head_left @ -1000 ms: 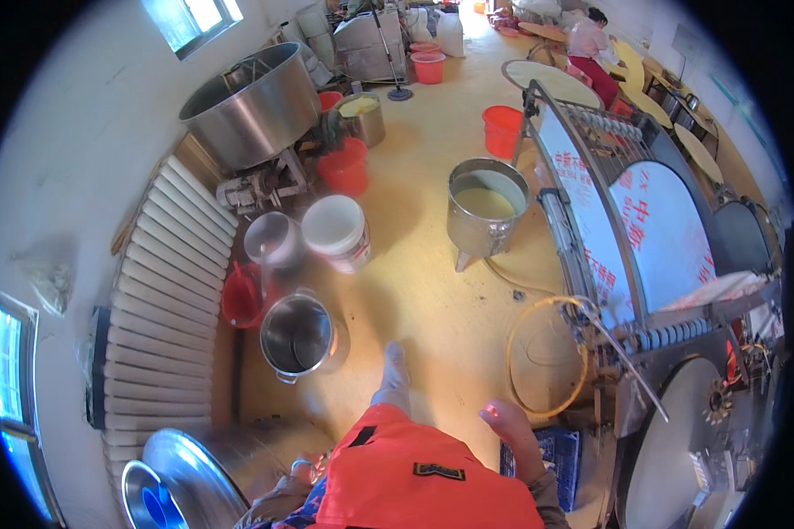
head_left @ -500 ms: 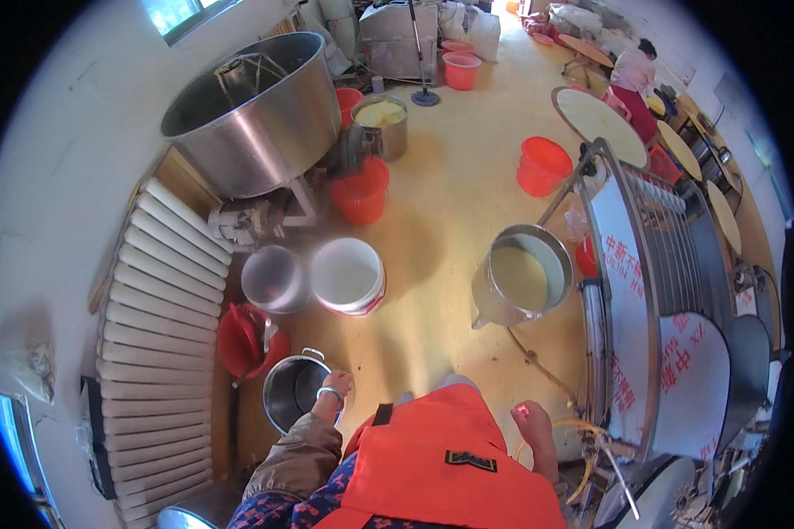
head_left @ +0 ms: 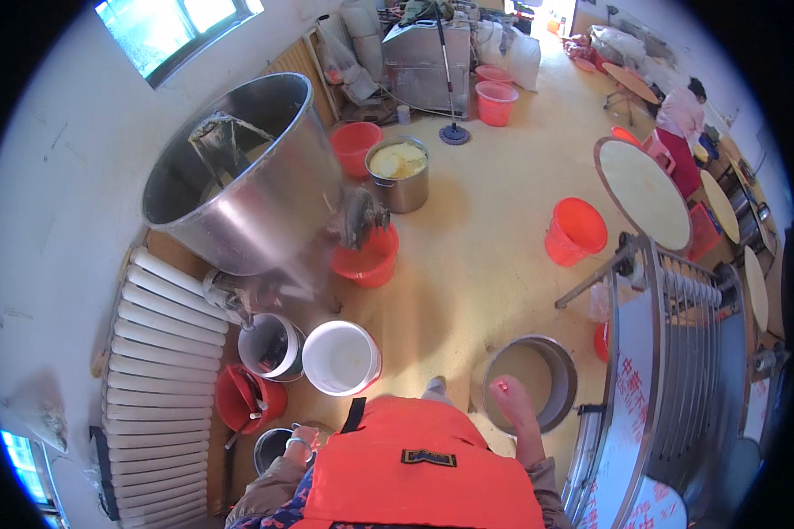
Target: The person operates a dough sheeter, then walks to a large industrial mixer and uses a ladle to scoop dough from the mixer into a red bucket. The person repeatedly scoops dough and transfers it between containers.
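Steel pot (head_left: 273,448) under left hand (head_left: 302,438); right hand (head_left: 509,401) free.

A glossy yellow floor (head_left: 490,256) fills the room, bright where daylight falls on it. A window (head_left: 175,25) sits high in the pale wall (head_left: 57,185) at upper left, and a white ribbed radiator (head_left: 154,370) runs along that wall. Round yellow table tops (head_left: 644,189) stand at the right beside a metal rack machine (head_left: 679,353). Sacks (head_left: 362,40) and a grey machine (head_left: 428,53) line the far end.
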{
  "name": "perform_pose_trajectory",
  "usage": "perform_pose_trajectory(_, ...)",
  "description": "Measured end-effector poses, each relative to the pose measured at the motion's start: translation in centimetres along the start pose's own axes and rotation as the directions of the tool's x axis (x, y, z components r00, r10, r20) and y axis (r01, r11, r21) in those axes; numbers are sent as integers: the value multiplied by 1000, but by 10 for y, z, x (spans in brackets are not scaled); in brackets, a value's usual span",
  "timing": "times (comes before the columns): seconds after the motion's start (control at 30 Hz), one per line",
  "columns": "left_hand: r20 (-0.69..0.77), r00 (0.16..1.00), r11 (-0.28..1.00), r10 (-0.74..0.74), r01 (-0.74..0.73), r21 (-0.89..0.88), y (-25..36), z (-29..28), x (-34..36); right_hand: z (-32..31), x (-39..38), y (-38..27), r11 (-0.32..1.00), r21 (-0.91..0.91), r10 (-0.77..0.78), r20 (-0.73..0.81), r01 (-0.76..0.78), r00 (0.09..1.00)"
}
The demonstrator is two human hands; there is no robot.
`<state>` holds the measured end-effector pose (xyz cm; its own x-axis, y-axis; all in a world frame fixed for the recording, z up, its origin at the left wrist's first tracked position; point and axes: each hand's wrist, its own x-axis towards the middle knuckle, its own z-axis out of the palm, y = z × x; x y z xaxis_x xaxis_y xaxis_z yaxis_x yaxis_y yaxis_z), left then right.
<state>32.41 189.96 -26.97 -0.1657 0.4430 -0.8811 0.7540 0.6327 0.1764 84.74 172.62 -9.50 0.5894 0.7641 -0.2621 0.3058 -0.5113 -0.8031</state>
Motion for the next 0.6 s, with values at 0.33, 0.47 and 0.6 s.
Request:
perform_pose_trajectory(0.33,24,998,996,-57,59,-61,187,-14,15,-13,157,7,979,165,126,-15,-122,992)
perform_pose_trajectory(0.47,-1,995,994,98,-98,36,302,-23,58,-17,213,26,973,143,176,34,-179,984)
perform_pose_trajectory(0.6,-20,995,970,100,-102,-219,388,-24,123,-21,289,14,964,3,266,23,-267,964)
